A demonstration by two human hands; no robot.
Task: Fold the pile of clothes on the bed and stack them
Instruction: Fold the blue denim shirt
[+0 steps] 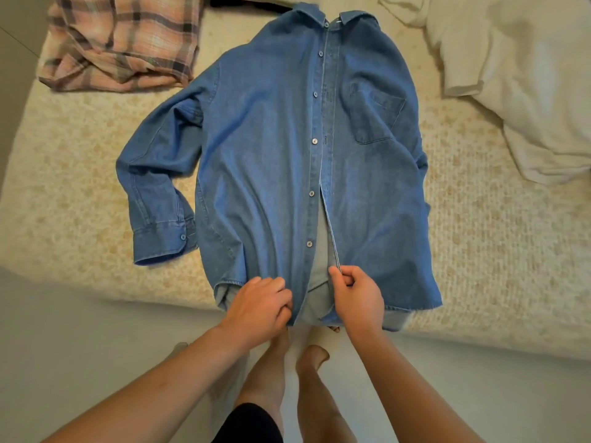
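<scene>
A blue denim shirt [271, 155] lies front-up on the bed [80, 187], collar at the far end, hem at the near edge. Its front is unbuttoned and gapes near the hem. My left hand [262, 306] pinches the button-side front edge at the hem. My right hand [356, 294] pinches the other front edge a little higher up. The shirt's left sleeve [153, 193] lies bent on the bed beside the body; the other sleeve is tucked out of sight.
A crumpled pink plaid garment [121, 43] sits at the far left of the bed. A heap of white bedding or cloth [527, 75] fills the far right. The floor [64, 330] and my bare legs are below the bed's near edge.
</scene>
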